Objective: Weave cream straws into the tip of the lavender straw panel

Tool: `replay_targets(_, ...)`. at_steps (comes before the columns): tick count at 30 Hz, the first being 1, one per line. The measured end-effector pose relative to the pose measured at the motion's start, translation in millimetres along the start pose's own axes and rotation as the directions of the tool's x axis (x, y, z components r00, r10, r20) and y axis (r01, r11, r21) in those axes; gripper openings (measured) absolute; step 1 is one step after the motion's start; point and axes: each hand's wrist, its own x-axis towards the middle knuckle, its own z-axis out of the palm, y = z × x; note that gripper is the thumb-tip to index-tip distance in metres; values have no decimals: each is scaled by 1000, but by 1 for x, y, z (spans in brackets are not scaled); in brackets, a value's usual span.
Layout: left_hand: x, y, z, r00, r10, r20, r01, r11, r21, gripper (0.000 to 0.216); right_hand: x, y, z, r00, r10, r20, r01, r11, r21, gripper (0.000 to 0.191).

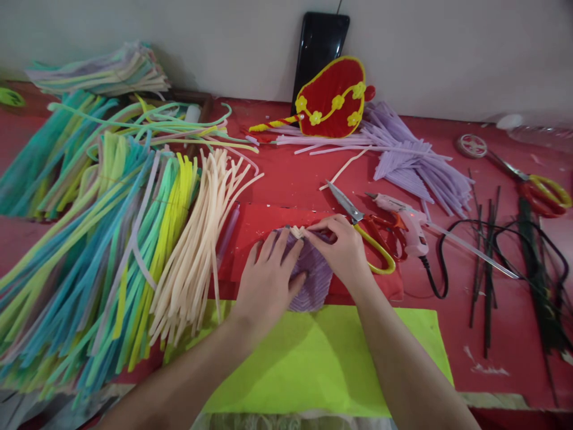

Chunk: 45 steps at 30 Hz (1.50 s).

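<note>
A purple panel of pipe cleaners [313, 280] set side by side lies on red cloth, its lower edge by a yellow-green cloth [308, 358]. My left hand [271, 272] rests flat over the panel's left part, fingers spread. At the panel's upper edge sits a small cream pipe cleaner piece [296, 231]. My right hand [340, 248] pinches at that piece with thumb and forefinger; the fingertips partly hide it. Just right of this hand lie scissors [347, 206] with yellow and red handles and a pink glue gun [409, 227] with a clear glue stick.
Bundles of coloured pipe cleaners [98, 239] and cream ones [197, 245] fill the left. Behind are a red fan-shaped piece with yellow flowers [331, 113], a leaning black phone [320, 45] and purple pipe cleaners [416, 161]. To the right lie dark stems [490, 280], a cable and second scissors [544, 191].
</note>
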Motion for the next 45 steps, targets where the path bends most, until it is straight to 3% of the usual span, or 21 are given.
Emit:
replay_targets(23,2,-8,-7,995,84,48,-85,996,35,49,1,-1,0,1000,-3,9,3,1000,-24,6)
replay_targets(45,1,-6,-5,996,75,44,-77,995,55,49,0,-1,0,1000,-10,7,10,1000,-21,7)
